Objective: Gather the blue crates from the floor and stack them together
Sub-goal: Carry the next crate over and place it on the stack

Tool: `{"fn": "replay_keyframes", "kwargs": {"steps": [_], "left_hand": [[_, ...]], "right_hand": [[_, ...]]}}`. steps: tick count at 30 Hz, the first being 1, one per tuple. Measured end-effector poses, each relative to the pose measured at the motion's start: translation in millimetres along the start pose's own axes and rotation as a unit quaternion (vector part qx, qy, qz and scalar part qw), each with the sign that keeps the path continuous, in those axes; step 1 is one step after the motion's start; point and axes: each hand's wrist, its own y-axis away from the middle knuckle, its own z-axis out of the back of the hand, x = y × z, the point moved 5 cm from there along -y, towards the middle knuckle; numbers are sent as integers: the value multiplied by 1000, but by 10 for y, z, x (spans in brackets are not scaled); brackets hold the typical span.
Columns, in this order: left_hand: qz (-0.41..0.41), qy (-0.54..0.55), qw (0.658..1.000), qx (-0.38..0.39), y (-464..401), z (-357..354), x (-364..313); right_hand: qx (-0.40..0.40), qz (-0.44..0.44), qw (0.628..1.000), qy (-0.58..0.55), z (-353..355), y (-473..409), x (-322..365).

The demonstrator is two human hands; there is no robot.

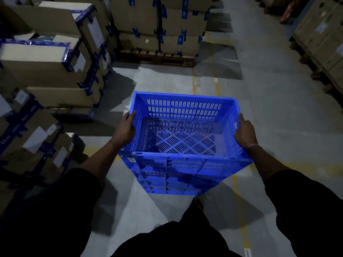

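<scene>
At the left of the frame, cardboard boxes with blue tape are standing in stacks on the grey floor. Your left hand is gripping the left rim of the blue crate, with the thumb lying over the edge. The crate is sitting in the centre of the frame, between your two hands, open side up and empty. Whether it is resting on another crate below, I cannot tell. Your right hand is clamping the right wall. Yellow lines are running under it.
</scene>
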Motion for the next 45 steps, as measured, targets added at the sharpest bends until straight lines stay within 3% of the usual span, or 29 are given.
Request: {"fn": "replay_keyframes", "kwargs": {"steps": [3, 8, 11, 15, 18, 22, 30, 35, 40, 45], "left_hand": [[3, -18, 1000, 3, -62, -26, 22], [-18, -158, 987, 15, -38, -26, -55], [-49, -215, 974, 52, -3, -94, -126], [-64, -245, 964, 75, -51, -160, -54], [-58, -229, 968, 88, -139, -103, -101], [-85, -206, 970, 94, -135, -142, -68], [-72, -187, 972, 119, -82, -120, -73], [-73, -186, 973, 113, 12, -65, -119], [-105, -170, 978, 62, 185, -109, -156], [-133, -82, 986, 49, 323, -149, -373]], "right_hand": [[4, 1, 1000, 0, -16, -46, -24], [41, -5, 999, -5, -63, 9, 15], [75, 35, 996, 40, -124, 97, 5], [39, 108, 988, 100, -248, 177, -58], [47, 83, 991, 88, -248, 88, -11], [34, 114, 986, 115, -277, 92, -73], [96, 64, 989, 89, -188, 153, 3], [125, 33, 990, 58, -98, 356, 23], [105, 20, 993, 45, -73, 662, -23], [81, -12, 996, -36, -47, 891, -63]]}}
